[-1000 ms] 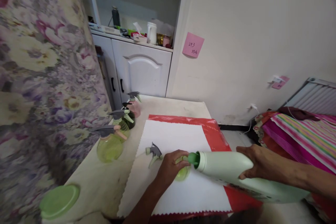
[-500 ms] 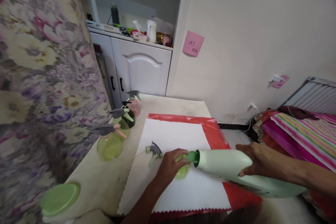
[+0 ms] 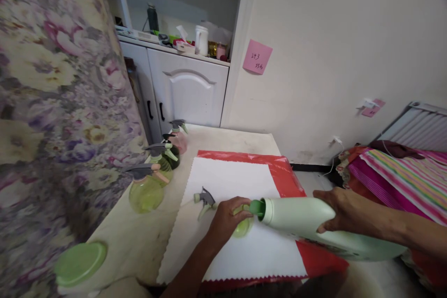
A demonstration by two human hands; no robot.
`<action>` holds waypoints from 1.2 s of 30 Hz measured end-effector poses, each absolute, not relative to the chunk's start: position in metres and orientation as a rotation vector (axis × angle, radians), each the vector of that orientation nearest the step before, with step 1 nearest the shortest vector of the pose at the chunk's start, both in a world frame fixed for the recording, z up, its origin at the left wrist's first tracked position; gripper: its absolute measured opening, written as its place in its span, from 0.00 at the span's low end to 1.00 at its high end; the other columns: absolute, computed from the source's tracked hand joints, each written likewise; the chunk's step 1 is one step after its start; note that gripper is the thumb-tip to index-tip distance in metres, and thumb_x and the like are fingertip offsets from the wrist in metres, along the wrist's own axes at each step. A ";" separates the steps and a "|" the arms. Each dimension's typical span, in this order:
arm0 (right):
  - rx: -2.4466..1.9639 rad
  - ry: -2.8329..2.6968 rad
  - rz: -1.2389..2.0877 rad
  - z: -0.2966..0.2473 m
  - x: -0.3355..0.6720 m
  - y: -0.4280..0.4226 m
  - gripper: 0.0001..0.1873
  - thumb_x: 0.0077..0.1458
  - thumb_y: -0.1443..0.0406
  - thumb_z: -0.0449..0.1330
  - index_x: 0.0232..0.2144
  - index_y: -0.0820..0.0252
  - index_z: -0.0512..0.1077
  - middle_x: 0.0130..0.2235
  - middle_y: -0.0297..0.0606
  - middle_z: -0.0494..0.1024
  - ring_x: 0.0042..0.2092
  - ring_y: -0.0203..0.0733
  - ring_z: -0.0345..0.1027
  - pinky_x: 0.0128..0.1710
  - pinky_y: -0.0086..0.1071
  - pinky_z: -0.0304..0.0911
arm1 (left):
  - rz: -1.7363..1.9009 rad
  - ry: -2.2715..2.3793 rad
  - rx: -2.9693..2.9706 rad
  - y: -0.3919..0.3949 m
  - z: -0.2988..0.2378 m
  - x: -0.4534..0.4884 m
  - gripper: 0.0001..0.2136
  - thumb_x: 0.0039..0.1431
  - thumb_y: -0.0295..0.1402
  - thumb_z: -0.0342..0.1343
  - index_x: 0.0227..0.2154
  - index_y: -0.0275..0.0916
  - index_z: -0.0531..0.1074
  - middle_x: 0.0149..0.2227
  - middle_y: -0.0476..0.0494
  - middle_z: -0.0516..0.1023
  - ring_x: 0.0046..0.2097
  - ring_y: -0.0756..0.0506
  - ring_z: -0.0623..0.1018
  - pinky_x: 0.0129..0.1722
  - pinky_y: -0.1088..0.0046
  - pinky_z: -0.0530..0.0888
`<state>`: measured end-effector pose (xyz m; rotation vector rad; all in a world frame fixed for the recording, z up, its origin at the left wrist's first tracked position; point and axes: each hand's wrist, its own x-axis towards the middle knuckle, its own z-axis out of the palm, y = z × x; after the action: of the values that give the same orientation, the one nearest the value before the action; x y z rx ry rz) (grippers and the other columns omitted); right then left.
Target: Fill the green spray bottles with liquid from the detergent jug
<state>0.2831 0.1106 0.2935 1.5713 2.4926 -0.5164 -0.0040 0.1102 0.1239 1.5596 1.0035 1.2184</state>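
Note:
My right hand (image 3: 335, 209) is wrapped round a large pale green jug (image 3: 300, 212), tipped on its side with its mouth to the left. The jug's green spout (image 3: 257, 207) meets the opening of a small spray bottle body (image 3: 243, 228) holding yellow-green liquid. Closed round that bottle's neck is my left hand (image 3: 230, 219), which hides part of it. Whether liquid is flowing cannot be made out. Left of my hand a grey and green spray trigger head (image 3: 206, 201) lies on a white sheet (image 3: 258, 256).
Several spray bottles stand along the table's left side, the nearest a yellow-green one (image 3: 146, 193). A green-lidded container (image 3: 81, 263) is at the lower left. Red plastic (image 3: 279, 177) lies under the sheet. A floral curtain (image 3: 45, 102) hangs left; a bed (image 3: 401, 177) is right.

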 end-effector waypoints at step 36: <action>1.564 2.461 -0.507 0.299 0.279 0.107 0.14 0.47 0.56 0.65 0.35 0.57 0.71 0.31 0.37 0.79 0.31 0.44 0.73 0.26 0.29 0.59 | 1.214 1.001 1.550 0.108 0.126 -0.004 0.09 0.51 0.30 0.62 0.37 0.40 0.80 0.38 0.44 0.83 0.41 0.42 0.79 0.44 0.70 0.70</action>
<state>0.2787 0.1066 0.2989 1.5644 2.4610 -0.5067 -0.0041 0.1079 0.1262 1.5501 1.0009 1.2140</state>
